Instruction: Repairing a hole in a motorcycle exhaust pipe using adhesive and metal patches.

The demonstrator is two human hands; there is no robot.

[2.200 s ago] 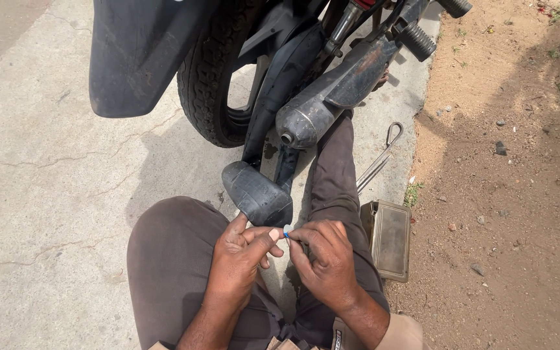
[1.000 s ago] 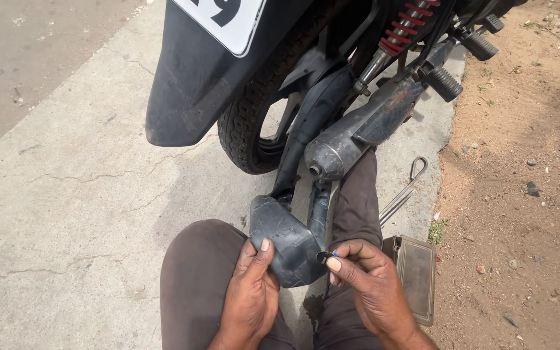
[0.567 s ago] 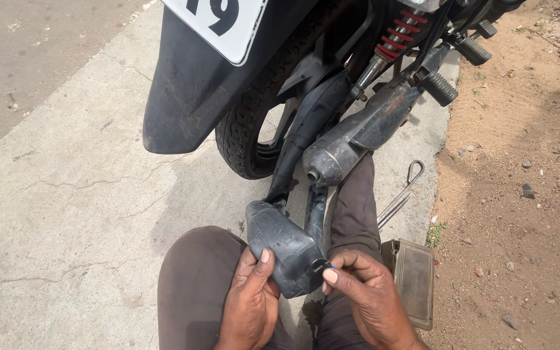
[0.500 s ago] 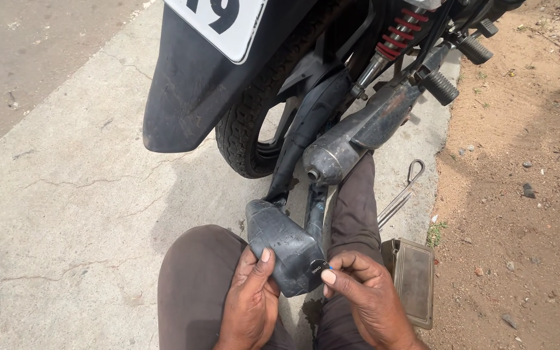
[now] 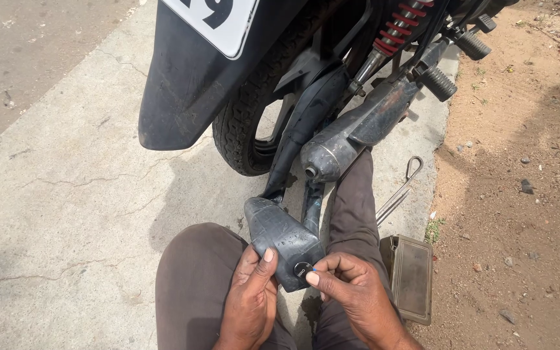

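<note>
**A:** What's going on with the tube (image 5: 280, 233)?

**B:** It's a black inner tube pulled out from the wheel (image 5: 247, 129), folded over the person's lap so the flat side faces up. Left hand (image 5: 251, 301) grips the fold from below, thumb on top, to keep it taut. Right hand (image 5: 351, 291) pinches a small round patch (image 5: 302, 269) against the tube with thumb and forefinger.

**A:** And near the tube?

**B:** Exhaust (image 5: 358, 133) just above it, a wire hook (image 5: 400, 191) and flat tin (image 5: 409, 275) right of it, probably kept within reach.
</note>
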